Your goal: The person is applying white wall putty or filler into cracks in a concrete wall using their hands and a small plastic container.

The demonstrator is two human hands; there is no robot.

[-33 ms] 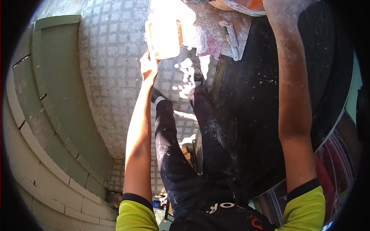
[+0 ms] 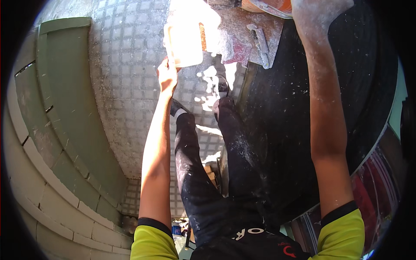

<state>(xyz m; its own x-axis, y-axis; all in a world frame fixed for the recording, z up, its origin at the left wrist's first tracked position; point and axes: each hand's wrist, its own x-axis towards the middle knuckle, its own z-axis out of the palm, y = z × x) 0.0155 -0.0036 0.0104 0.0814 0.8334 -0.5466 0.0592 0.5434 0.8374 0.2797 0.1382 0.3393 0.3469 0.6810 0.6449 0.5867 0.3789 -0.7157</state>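
- By the left hand, the near left corner of a white rectangular tray is grasped; the tray is held out in front, above the tiled floor, in so strong a light that its inside is washed out and any contents cannot be made out

- From its shallow, plastic-like look, the tray is judged to be light, rather stiff and not very fragile, although some bending may be expected if it is loaded; with dust on it, a smooth edge could become slippery

- A steadier hold would probably be given by the middle of a long side, or by two opposite edges, because from one corner the far end can easily dip

- To the right of the tray, a long-handled scraper-like tool and a powdery pinkish sheet are laid on a stained board; they are touched by neither hand

- Farther, at the upper edge, an orange bucket is partly seen, and the dusty right hand is placed beside its rim; its fingers are not shown clearly, so whether anything is grasped cannot be told

- Compared with the earlier frame, the right hand and the bucket are seen shifted slightly to the left, while the left hand's grasp and the tray's place are almost unchanged
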